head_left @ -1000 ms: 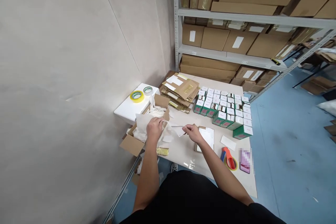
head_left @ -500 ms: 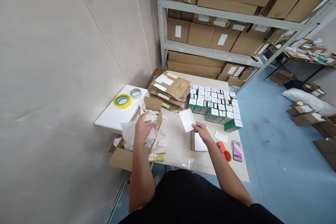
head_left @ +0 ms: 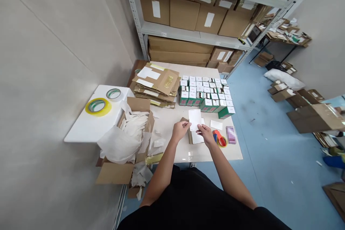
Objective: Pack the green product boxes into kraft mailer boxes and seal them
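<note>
A white card is held upright over the table's near part. My right hand pinches its lower right corner between thumb and fingers. On the other side my left hand is closed, fingertips pinched at the card's lower left edge. Whether something small is also in those left fingers cannot be made out. Below both hands lies a small cardboard box with a stack of white cards, partly hidden by the hands and the held card.
Left stands an open carton of white paper pieces, beside tape rolls on a white block. Flattened cardboard and rows of green-and-white boxes fill the back. An orange tape dispenser and phone lie right.
My left hand has moved right, from over the open carton to the card's left edge. The right hand still holds the card, now more upright. The camera view has shifted right and down.
</note>
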### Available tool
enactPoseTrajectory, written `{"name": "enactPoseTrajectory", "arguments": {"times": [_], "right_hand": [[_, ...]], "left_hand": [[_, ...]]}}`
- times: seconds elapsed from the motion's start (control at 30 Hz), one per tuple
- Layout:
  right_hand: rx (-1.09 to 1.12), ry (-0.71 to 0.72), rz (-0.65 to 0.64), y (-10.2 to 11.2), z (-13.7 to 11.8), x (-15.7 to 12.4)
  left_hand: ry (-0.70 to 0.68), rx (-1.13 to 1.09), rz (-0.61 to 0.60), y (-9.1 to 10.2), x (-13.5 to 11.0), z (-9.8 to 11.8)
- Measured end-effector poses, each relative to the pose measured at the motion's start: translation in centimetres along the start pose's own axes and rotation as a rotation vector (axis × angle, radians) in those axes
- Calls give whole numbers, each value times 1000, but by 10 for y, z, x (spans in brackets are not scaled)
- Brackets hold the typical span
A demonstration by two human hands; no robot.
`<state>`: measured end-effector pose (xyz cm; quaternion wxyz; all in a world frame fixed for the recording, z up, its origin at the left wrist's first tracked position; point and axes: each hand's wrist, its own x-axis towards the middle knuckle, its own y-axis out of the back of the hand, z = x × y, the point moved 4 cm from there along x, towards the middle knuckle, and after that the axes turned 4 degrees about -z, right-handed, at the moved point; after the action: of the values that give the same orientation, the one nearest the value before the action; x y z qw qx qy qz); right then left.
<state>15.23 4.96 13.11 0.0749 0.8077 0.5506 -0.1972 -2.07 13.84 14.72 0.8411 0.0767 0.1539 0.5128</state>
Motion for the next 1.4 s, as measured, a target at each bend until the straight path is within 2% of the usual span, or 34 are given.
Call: {"name": "enactPoseTrajectory", "arguments": {"times": [0.17,0.27,0.37,0.43,0.6,0.8,1.03,1.4], "right_hand": [[-64,-9,89,28,24,-4],[-174,-2,201,48,44,2],[-275,-54,323,66,66,13],[-306,-84,326,73,77,24],[-343,-113,233,75,99,53],[-439,-147,231,72,121,78],[-490,-171,222,73,135,93],[-701,-268,191,68,128,99]], "left_hand": [[76,-49,-85,-47,3,-23],[127,47,-129,-71,8,-32],[205,177,-118,-90,15,-46],[261,245,-108,-98,19,-58],[381,317,-100,-103,27,-90],[460,343,-83,-107,42,-114],[509,375,-56,-110,53,-118],[592,448,-63,-110,57,-122]]}}
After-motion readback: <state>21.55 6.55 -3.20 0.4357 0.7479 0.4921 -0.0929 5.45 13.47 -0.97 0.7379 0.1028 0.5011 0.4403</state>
